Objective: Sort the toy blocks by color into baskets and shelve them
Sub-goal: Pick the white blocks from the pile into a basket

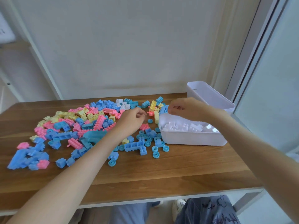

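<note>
A spread of pink, yellow and blue toy blocks point(90, 120) covers the left and middle of the wooden table point(161, 172). A few white blocks point(121, 103) lie at the pile's far edge. A white basket point(194, 140) at the right holds several white blocks point(182, 126). My right hand point(189, 109) hovers over the basket's far rim, its fingertips curled down and seemingly pinching a small white block. My left hand point(131, 121) rests among the blocks with fingers curled beside a small pink piece point(150, 113); whether it holds anything is hidden.
A second white basket point(210, 96) stands at the table's back right corner, against the wall and a window frame. Blue wheel pieces point(156, 150) lie scattered in front of the near basket. The table's front strip is bare wood. My knees show under the front edge.
</note>
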Available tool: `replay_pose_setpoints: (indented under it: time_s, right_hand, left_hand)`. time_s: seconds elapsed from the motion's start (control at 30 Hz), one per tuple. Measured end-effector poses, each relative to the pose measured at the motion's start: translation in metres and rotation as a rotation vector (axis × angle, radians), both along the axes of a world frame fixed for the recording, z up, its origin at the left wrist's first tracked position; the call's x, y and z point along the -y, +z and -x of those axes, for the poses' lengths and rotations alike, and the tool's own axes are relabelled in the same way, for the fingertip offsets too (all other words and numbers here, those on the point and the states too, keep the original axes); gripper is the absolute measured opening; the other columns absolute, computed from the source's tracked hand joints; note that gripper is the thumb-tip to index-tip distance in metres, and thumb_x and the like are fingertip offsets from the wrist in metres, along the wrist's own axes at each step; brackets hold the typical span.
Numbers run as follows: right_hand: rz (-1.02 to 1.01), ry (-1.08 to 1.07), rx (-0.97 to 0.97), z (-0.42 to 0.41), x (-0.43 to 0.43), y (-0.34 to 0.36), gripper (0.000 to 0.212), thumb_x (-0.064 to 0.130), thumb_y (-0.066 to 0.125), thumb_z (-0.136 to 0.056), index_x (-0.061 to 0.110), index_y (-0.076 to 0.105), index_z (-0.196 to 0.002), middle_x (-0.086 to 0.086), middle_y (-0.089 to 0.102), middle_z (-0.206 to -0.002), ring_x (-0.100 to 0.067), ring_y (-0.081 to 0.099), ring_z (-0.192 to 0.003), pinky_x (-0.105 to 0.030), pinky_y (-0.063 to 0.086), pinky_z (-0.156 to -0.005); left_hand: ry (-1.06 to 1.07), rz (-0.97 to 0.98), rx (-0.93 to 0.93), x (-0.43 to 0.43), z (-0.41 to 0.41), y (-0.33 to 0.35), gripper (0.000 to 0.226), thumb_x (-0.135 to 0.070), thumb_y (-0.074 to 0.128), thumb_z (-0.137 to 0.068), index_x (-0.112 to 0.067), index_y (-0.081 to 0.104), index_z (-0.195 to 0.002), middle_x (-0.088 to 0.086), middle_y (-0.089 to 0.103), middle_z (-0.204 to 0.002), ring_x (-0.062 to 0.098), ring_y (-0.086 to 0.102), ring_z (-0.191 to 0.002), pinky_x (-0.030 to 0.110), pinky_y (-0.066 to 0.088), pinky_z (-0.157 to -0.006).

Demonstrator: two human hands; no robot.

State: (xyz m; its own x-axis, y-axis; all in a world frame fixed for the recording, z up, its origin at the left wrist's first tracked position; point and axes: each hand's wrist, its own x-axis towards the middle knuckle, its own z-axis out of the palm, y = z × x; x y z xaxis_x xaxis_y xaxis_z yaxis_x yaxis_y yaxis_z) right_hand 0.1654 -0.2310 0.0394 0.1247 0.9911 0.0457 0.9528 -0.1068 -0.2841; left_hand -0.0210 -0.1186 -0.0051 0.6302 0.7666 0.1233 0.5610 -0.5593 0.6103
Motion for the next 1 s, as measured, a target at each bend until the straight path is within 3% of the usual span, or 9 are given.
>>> replay_pose_setpoints:
  time_s: [0.13,0.23,0.37,0.5,0.57,0.63,0.73,0.9,1.0]
  right_hand:
    - [-0.031,0.154,0.005,0.042,-0.053,0.003,0.024,0.028,0.049,-0.095,0.013,0.065,-0.106,-0.001,0.064,-0.103,-0.017,0.059,-0.094,-0.032,0.048,-0.084]
    - [0.037,0.257,0.086,0.070,-0.088,0.002,0.022,0.025,0.043,-0.096,0.019,0.062,-0.105,0.002,0.060,-0.099,-0.017,0.056,-0.091,-0.026,0.043,-0.077]
    - [0.173,0.334,0.072,0.073,-0.129,0.010,0.030,0.020,0.041,-0.096,0.026,0.060,-0.118,0.006,0.056,-0.108,-0.014,0.053,-0.101,-0.028,0.042,-0.088]
    - [0.153,0.231,0.072,0.049,-0.170,0.012,0.041,0.003,0.035,-0.094,0.020,0.058,-0.123,0.000,0.055,-0.117,-0.015,0.049,-0.102,-0.024,0.035,-0.084]
    - [0.158,0.175,0.089,0.038,-0.194,0.005,0.040,0.007,0.035,-0.097,0.021,0.054,-0.129,-0.002,0.055,-0.127,-0.015,0.048,-0.103,-0.024,0.034,-0.087]
    - [0.189,0.150,0.111,0.031,-0.218,-0.006,0.041,0.011,0.038,-0.098,0.026,0.046,-0.136,-0.004,0.052,-0.133,-0.019,0.049,-0.109,-0.027,0.036,-0.092]
    - [0.307,0.154,0.107,0.030,-0.244,-0.026,0.064,0.014,0.054,-0.089,0.029,0.025,-0.145,-0.004,0.040,-0.144,-0.023,0.046,-0.123,-0.036,0.041,-0.100]
    - [0.383,0.214,0.230,0.040,-0.273,-0.047,0.094,0.034,0.073,-0.077,0.029,0.012,-0.149,-0.001,0.037,-0.143,-0.025,0.039,-0.127,-0.042,0.041,-0.100]
    - [0.347,0.238,0.250,0.040,-0.278,-0.050,0.089,0.034,0.072,-0.078,0.022,0.017,-0.147,-0.001,0.036,-0.137,-0.024,0.040,-0.122,-0.039,0.042,-0.096]
  left_hand:
    - [0.060,-0.022,-0.008,-0.018,0.016,0.010,0.027,-0.026,0.044,-0.099,-0.017,0.058,-0.121,0.000,0.063,-0.114,0.003,0.053,-0.070,0.014,0.039,-0.055]
    - [0.060,-0.119,-0.059,-0.029,0.029,0.015,0.024,-0.022,0.043,-0.099,-0.014,0.060,-0.114,-0.002,0.061,-0.093,0.006,0.051,-0.057,0.012,0.034,-0.042]
    - [0.024,-0.311,-0.284,-0.062,0.059,0.022,0.025,-0.017,0.040,-0.098,-0.016,0.060,-0.111,0.003,0.066,-0.101,0.015,0.054,-0.073,0.027,0.039,-0.059]
    - [0.080,-0.237,-0.201,-0.109,0.082,0.032,0.026,-0.018,0.046,-0.097,-0.015,0.058,-0.121,0.003,0.063,-0.115,0.017,0.060,-0.093,0.023,0.042,-0.077]
    - [0.080,-0.221,-0.236,-0.136,0.086,0.030,0.028,-0.019,0.048,-0.097,-0.014,0.054,-0.124,0.002,0.059,-0.122,0.016,0.056,-0.104,0.024,0.041,-0.083]
    - [0.067,-0.199,-0.289,-0.160,0.084,0.023,0.032,-0.021,0.049,-0.096,-0.017,0.050,-0.128,0.002,0.053,-0.130,0.016,0.052,-0.113,0.029,0.042,-0.092]
    - [0.024,-0.194,-0.350,-0.183,0.069,0.014,0.043,-0.026,0.050,-0.095,-0.022,0.042,-0.137,0.002,0.044,-0.139,0.017,0.043,-0.125,0.033,0.039,-0.102]
    - [-0.118,-0.222,-0.553,-0.196,0.019,0.013,0.072,-0.048,0.054,-0.089,-0.027,0.021,-0.149,0.004,0.028,-0.151,0.025,0.026,-0.139,0.046,0.033,-0.109]
    - [-0.145,-0.102,-0.550,-0.210,-0.004,0.005,0.071,-0.046,0.056,-0.087,-0.027,0.023,-0.147,0.005,0.039,-0.144,0.026,0.038,-0.129,0.047,0.038,-0.104]
